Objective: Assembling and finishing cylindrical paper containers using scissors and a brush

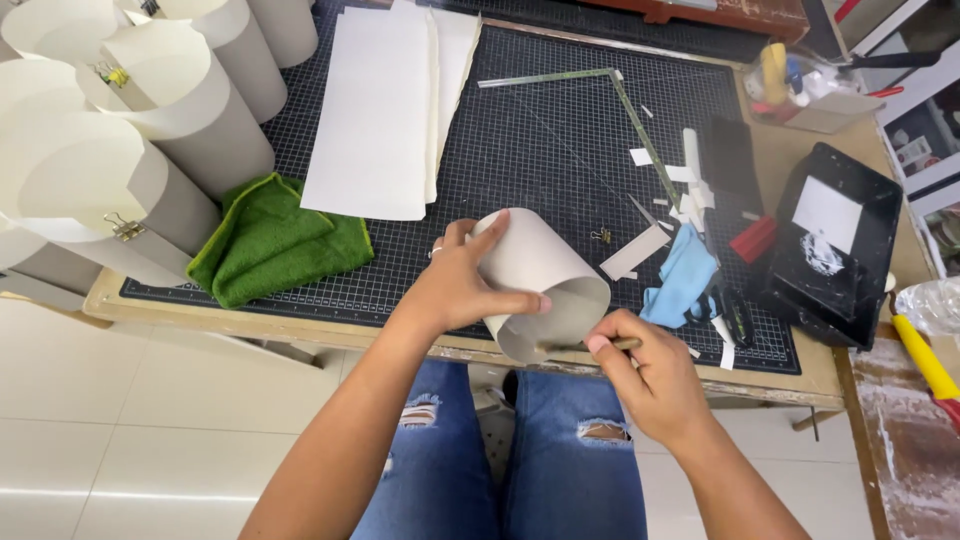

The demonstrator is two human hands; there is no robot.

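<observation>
While the paper cylinder [535, 285] is clasped by the left hand [455, 285] and a brush [590, 345] pinched in the right hand [650, 375], the rolled seam beneath the left fingers [510, 305] could spring open if the grip loosens.

A craft workshop for paper and card work, seen from above a low worktable.

A black gridded cutting mat [520, 150] covers the table. At 12 o'clock lie cream paper sheets [375, 110] and a metal square ruler [640, 125]; at 10 o'clock stand rolled card cylinders [150, 120] held by binder clips; at 3 o'clock sit paper offcuts [660, 215], scissors [735, 305] and a black glue tray [850, 250].
</observation>
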